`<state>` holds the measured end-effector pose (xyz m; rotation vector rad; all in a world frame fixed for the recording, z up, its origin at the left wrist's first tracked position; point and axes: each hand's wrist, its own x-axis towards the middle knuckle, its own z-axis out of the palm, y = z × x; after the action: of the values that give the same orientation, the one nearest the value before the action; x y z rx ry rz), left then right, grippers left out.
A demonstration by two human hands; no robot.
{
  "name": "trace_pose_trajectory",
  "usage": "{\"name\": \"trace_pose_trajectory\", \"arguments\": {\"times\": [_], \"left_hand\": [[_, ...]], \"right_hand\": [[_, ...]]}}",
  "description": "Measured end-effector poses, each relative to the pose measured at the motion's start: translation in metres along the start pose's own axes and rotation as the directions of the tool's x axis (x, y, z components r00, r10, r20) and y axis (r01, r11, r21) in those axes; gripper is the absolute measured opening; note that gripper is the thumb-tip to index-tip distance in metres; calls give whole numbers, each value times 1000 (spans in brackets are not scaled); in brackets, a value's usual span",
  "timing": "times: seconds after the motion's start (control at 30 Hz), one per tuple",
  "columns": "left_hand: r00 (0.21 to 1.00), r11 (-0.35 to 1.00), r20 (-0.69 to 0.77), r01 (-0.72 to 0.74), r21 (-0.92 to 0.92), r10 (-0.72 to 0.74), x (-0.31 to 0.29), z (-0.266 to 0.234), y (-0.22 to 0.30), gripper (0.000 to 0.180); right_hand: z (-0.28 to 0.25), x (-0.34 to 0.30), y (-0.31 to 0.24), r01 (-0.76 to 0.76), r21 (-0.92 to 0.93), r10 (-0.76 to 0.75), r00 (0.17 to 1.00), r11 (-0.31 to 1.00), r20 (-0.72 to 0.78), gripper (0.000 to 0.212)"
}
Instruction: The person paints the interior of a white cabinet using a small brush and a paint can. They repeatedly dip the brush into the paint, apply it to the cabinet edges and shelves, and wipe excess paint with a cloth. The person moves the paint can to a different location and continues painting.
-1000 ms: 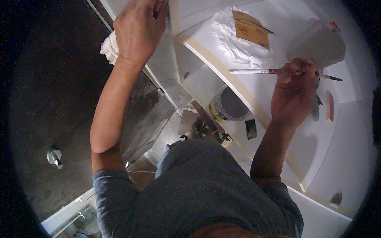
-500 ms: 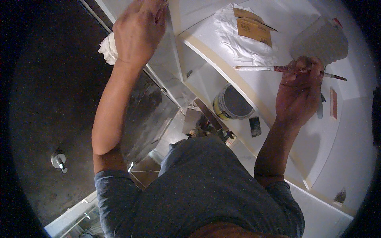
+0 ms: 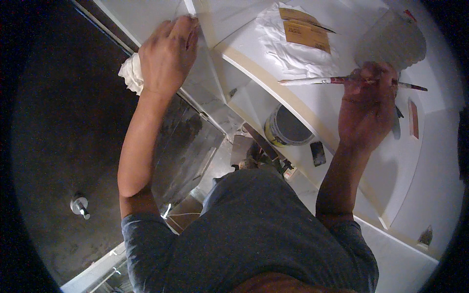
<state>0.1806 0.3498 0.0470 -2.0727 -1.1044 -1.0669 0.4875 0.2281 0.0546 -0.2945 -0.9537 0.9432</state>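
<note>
Item: right hand (image 3: 367, 110). Fingers pinched around a thin paintbrush (image 3: 337, 80), held level over the white curved counter (image 3: 386, 166); bristle tip points left, red handle end sticks out to the right. Against half a second ago the brush sits at much the same angle and place, so the stroke looks paused or very slow rather than under way.

Item: left hand (image 3: 166, 53). Fingers pressed together and laid flat on the white upright panel (image 3: 146, 14), with a crumpled white rag (image 3: 131, 73) bunched under the heel of the palm. Position matches the earlier view; it appears to serve as a brace.

Item: white cloth (image 3: 298, 51) on the counter, just beyond the brush tip, with a brown cardboard piece (image 3: 305, 29) lying on it.

Item: paint can (image 3: 288, 128), open, on the level below the counter's curved edge, well apart from both hands.

Room: the counter's tan-edged rim (image 3: 273, 85) runs diagonally just under the brush tip; bare white surface lies open to the right and toward the body. The dark floor (image 3: 63, 146) drops away on the left.
</note>
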Motion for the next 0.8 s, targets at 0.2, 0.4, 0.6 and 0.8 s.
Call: {"name": "trace_pose_trajectory", "arguments": {"times": [0.2, 0.4, 0.6, 0.8], "left_hand": [[996, 998, 50, -70, -8, 70, -17, 5, 2, 16], [986, 998, 154, -55, -40, 61, -46, 21, 3, 19], [942, 996, 326, -54, -66, 72, -90, 37, 4, 23], [611, 666, 571, 732, -144, -548, -111, -19, 42, 18]], "right_hand": [[-3, 2, -2, -10, -5, 10, 1000, 1000, 11, 20], [1, 2, 2, 19, 9, -17, 988, 1000, -151, 20], [-10, 1, 3, -19, -472, -48, 990, 881, -130, 16], [-1, 2, 10, -52, -84, 36, 982, 995, -183, 13]]}}
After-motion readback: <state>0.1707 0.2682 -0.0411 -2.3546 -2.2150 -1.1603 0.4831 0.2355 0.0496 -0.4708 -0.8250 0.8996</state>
